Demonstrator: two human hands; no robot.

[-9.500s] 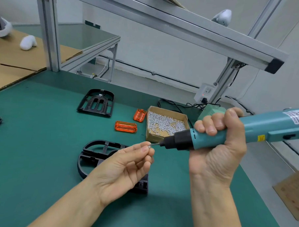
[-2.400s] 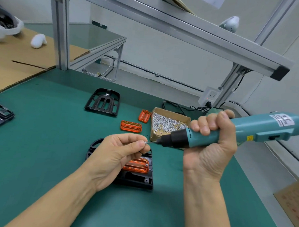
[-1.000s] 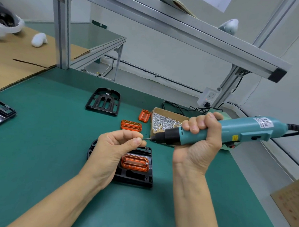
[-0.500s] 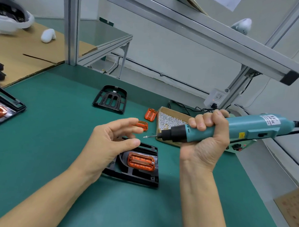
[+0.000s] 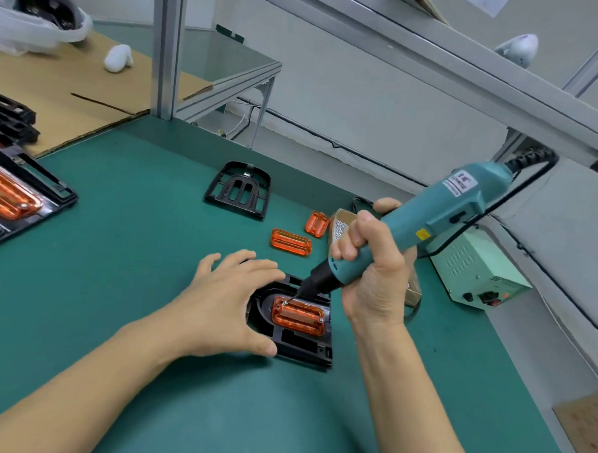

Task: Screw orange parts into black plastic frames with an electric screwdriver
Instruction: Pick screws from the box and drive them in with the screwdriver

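Observation:
A black plastic frame (image 5: 299, 346) lies on the green mat with an orange part (image 5: 299, 316) seated in it. My left hand (image 5: 224, 303) rests flat with spread fingers on the frame's left side, thumb at its front edge. My right hand (image 5: 374, 274) grips the teal electric screwdriver (image 5: 428, 218), tilted down to the left. Its bit carries a small screw (image 5: 284, 302) at the orange part's upper left corner. A second screw sits at the part's right end.
Two loose orange parts (image 5: 291, 242) and an empty black frame (image 5: 239, 189) lie farther back. A cardboard box of screws (image 5: 340, 228) is partly hidden behind my right hand. A pale green power unit (image 5: 477, 271) stands at right. Finished frames (image 5: 14, 196) sit at left.
My left hand let go of the screw at the bit and dropped flat onto the frame. My right hand tipped the screwdriver down, bringing the bit and screw onto the orange part's corner.

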